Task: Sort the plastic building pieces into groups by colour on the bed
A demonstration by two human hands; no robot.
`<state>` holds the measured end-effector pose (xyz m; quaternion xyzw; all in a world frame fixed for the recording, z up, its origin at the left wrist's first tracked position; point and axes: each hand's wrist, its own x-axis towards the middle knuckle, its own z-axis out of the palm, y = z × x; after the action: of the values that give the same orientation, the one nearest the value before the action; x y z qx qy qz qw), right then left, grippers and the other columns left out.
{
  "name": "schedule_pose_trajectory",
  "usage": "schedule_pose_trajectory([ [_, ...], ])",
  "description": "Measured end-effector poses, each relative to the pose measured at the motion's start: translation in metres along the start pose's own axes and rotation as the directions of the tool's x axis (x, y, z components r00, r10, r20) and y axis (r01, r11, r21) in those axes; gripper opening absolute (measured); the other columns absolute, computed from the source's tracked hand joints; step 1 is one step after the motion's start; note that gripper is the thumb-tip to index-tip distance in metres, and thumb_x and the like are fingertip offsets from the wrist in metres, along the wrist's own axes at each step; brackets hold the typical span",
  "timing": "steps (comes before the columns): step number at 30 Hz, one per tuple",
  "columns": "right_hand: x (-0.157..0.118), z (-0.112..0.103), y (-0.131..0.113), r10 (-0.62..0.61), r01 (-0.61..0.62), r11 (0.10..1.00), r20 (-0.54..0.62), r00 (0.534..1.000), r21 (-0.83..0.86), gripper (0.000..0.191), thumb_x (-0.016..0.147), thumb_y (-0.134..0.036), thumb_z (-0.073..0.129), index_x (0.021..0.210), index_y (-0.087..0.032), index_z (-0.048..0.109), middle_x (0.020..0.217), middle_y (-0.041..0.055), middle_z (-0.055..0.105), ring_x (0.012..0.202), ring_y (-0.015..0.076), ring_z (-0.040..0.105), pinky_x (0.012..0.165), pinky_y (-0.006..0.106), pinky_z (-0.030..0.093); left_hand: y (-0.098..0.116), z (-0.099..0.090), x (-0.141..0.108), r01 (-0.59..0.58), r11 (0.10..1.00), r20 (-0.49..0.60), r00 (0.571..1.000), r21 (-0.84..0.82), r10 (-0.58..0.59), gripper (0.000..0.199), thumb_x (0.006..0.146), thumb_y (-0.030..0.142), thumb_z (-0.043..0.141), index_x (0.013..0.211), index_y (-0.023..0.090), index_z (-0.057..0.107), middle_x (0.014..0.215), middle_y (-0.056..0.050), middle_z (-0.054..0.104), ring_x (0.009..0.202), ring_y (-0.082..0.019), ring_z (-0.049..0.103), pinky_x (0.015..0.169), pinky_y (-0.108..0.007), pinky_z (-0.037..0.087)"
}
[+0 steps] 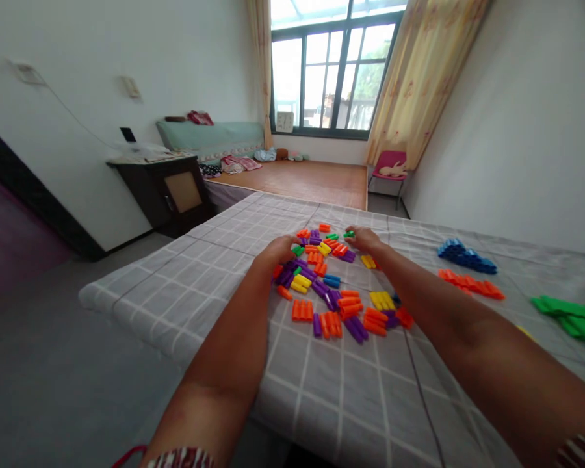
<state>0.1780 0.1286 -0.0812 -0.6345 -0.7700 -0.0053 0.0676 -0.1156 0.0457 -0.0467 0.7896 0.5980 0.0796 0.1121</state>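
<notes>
A loose pile of orange, purple, yellow, green and blue plastic pieces lies on the grey checked cloth [175, 273]. My left hand [279, 252] reaches to the pile's left side, its fingertips beside a green piece [298, 250]; whether it grips that piece is unclear. At the far right side of the pile, my right hand [363, 238] has its fingers closed on a small green piece [350, 234]. Nearer to me are an orange piece [302, 311] and a yellow piece [381, 300].
Sorted groups lie at the right: blue pieces [467, 256], orange pieces [470, 285] and green pieces [572, 318]. Beyond the table are a bed [312, 182], a dark cabinet [168, 195] and a pink chair [390, 162] below the curtain.
</notes>
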Motion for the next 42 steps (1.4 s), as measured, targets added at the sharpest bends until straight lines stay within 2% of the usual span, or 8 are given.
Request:
schedule_pose_trajectory([
  [6,-0.027,-0.029,-0.005,-0.03,0.03,0.999,0.004,1.0,0.038,0.042,0.084,-0.035,0.061,0.123,-0.02,0.058,0.115,0.0106,0.069,0.1,0.0211,0.065,0.079,0.026,0.047,-0.002,0.008,0.005,-0.063,0.997,-0.003,0.998,0.042,0.063,0.049,0.07,0.019,0.067,0.118,0.027,0.067,0.116,-0.003,0.066,0.088,-0.017,0.064,0.081,-0.021,0.048],
  [12,-0.095,-0.075,0.014,-0.173,0.19,0.964,-0.101,0.98,0.187,0.036,0.082,-0.029,0.063,0.117,-0.02,0.063,0.11,0.0073,0.07,0.094,0.0186,0.066,0.081,0.024,0.047,0.0,-0.001,0.005,0.018,0.995,-0.126,0.992,0.099,-0.005,0.045,0.072,0.024,0.068,0.117,0.021,0.066,0.111,-0.006,0.064,0.087,-0.016,0.064,0.081,-0.021,0.049],
  [17,-0.168,-0.094,0.08,-0.128,0.175,0.936,-0.167,0.978,0.307,0.034,0.074,-0.023,0.067,0.108,-0.018,0.065,0.099,0.0051,0.071,0.086,0.0167,0.066,0.077,0.024,0.048,0.023,-0.019,0.003,0.0,0.999,-0.28,0.96,0.053,0.015,0.042,0.075,0.021,0.064,0.117,0.02,0.065,0.115,-0.006,0.063,0.085,-0.014,0.064,0.085,-0.023,0.049],
  [21,-0.22,-0.11,0.17,0.109,0.025,0.879,-0.253,0.961,0.476,0.034,0.07,-0.031,0.071,0.1,-0.017,0.068,0.09,0.0058,0.071,0.082,0.0187,0.065,0.075,0.028,0.05,0.055,-0.03,0.011,-0.086,0.99,-0.237,0.965,0.109,0.11,0.042,0.076,0.026,0.064,0.116,0.018,0.063,0.113,-0.008,0.065,0.082,-0.016,0.065,0.079,-0.025,0.049],
  [26,-0.294,-0.125,0.288,0.523,-0.132,0.594,-0.256,0.813,0.793,0.045,0.061,-0.044,0.077,0.096,-0.016,0.068,0.083,0.0069,0.07,0.078,0.0187,0.062,0.07,0.03,0.05,0.122,-0.042,0.025,-0.198,0.97,-0.189,0.956,0.141,0.223,0.038,0.076,0.039,0.064,0.109,0.02,0.061,0.097,-0.006,0.071,0.079,-0.02,0.067,0.068,-0.027,0.049],
  [30,-0.351,-0.114,0.343,0.664,-0.152,0.41,-0.18,0.726,0.9,0.049,0.051,-0.044,0.083,0.088,-0.015,0.068,0.083,0.0072,0.07,0.077,0.0175,0.061,0.074,0.031,0.05,0.197,-0.037,0.029,-0.38,0.92,-0.141,0.91,0.099,0.391,0.033,0.078,0.045,0.06,0.102,0.021,0.061,0.095,-0.005,0.072,0.081,-0.02,0.067,0.072,-0.031,0.05],
  [36,-0.385,-0.096,0.37,0.485,-0.229,0.442,-0.016,0.875,0.867,0.052,0.055,-0.047,0.08,0.096,-0.015,0.07,0.092,0.0065,0.07,0.083,0.0183,0.061,0.077,0.03,0.048,0.329,0.02,0.027,-0.619,0.784,-0.06,0.785,-0.049,0.616,0.033,0.077,0.041,0.064,0.102,0.019,0.063,0.089,-0.004,0.071,0.08,-0.019,0.067,0.076,-0.033,0.051],
  [42,-0.375,-0.085,0.375,0.4,-0.341,0.593,0.1,0.911,0.73,0.051,0.056,-0.046,0.078,0.097,-0.016,0.072,0.079,0.0034,0.068,0.07,0.0162,0.059,0.064,0.026,0.046,0.451,0.084,0.022,-0.743,0.656,-0.027,0.665,-0.134,0.747,0.032,0.075,0.031,0.07,0.104,0.017,0.065,0.09,-0.005,0.07,0.084,-0.019,0.066,0.079,-0.031,0.05],
])
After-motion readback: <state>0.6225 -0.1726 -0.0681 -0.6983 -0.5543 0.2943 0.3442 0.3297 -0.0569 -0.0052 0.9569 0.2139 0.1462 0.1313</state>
